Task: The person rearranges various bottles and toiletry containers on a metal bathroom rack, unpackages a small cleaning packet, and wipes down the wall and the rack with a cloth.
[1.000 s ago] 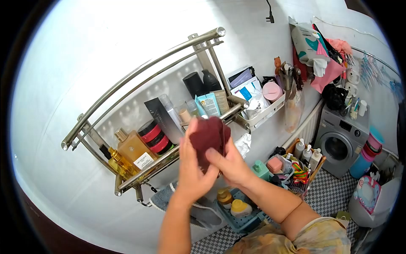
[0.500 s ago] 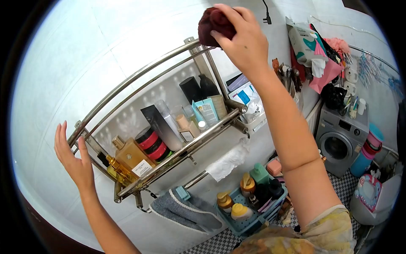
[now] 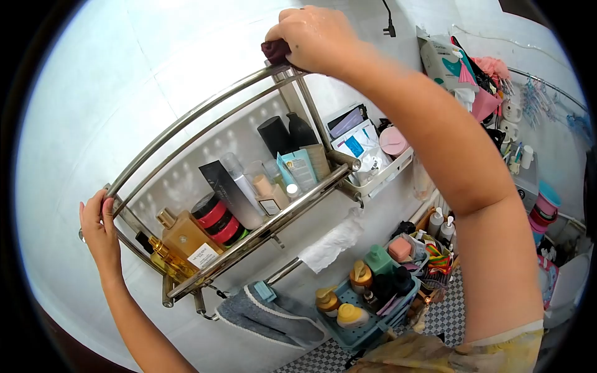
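Observation:
A metal wall rack (image 3: 205,104) with shiny rails runs across the middle of the view. My right hand (image 3: 317,37) is closed over a dark red cloth (image 3: 275,52), pressed to the upper right corner of the rack; part of the cloth is hidden under my fingers. At the other end, my left hand (image 3: 99,233) has its fingers wrapped round the rack's left rail. On the shelf between them lean an amber bottle (image 3: 186,233), stacked black and red jars (image 3: 214,217), a dark tube (image 3: 227,193), a light blue tube (image 3: 300,169) and black bottles (image 3: 277,135).
Below the rack hang a grey towel (image 3: 267,317) and white paper (image 3: 333,242). Lower down, a blue basket (image 3: 354,336) holds several pump bottles. A white caddy (image 3: 385,176) is mounted to the right of the rack. A plug (image 3: 389,28) dangles from a cord above.
My right hand has moved left and slightly down with the cloth, onto the rack's corner. My left hand, open before, has closed round the left rail.

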A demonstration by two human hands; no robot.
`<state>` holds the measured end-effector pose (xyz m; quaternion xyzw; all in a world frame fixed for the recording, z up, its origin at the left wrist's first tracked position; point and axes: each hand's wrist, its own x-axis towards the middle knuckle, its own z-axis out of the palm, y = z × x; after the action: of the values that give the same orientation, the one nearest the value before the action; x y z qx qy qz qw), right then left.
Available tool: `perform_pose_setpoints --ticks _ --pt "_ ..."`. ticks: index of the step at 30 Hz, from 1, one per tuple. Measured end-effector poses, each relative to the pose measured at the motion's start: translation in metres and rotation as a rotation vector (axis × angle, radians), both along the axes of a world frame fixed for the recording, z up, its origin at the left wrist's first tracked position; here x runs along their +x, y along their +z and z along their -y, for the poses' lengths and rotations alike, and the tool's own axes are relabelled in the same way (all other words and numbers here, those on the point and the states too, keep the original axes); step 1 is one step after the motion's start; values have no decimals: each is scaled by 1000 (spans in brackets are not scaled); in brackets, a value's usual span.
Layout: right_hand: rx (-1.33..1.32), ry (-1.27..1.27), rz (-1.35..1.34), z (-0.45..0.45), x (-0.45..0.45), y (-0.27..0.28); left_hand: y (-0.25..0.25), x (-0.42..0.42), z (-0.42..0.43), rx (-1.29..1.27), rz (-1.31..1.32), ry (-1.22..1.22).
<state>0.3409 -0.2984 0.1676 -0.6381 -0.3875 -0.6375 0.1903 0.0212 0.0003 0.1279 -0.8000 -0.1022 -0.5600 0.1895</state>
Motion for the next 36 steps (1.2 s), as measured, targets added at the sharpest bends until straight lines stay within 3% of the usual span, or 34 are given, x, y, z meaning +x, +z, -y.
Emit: perform_pose_setpoints --ticks 1,2,5,9,13,16,19,21,26,29,31,33,36 --pt "-61 -101 -31 0 -1 6 -1 0 0 -5 4 -9" --pt "-261 -97 -299 26 -51 16 -1 0 -5 15 15 -15" --pt "-151 -233 -262 1 -20 29 -1 1 1 17 9 -14" --pt "-200 -21 -509 18 -42 34 -2 1 4 21 9 8" --pt "-206 35 -394 14 -28 23 1 0 -3 25 -18 32" --pt "-220 -137 -257 -3 -1 31 -1 0 0 -13 -1 15" --pt "-40 -235 -181 -12 18 40 -1 1 1 -16 19 -6" --pt "262 17 -348 2 28 39 -1 1 -1 47 14 6" --pt "398 417 -291 35 22 9 -1 2 5 7 16 2" --pt "470 336 -128 29 10 -7 -1 1 4 24 12 21" --pt "391 334 -176 31 -17 -13 0 1 3 37 10 28" --pt "283 177 -183 23 -27 -19 -1 1 2 38 26 14" --pt "317 156 -145 -5 -27 -29 0 -3 1 8 -34 95"
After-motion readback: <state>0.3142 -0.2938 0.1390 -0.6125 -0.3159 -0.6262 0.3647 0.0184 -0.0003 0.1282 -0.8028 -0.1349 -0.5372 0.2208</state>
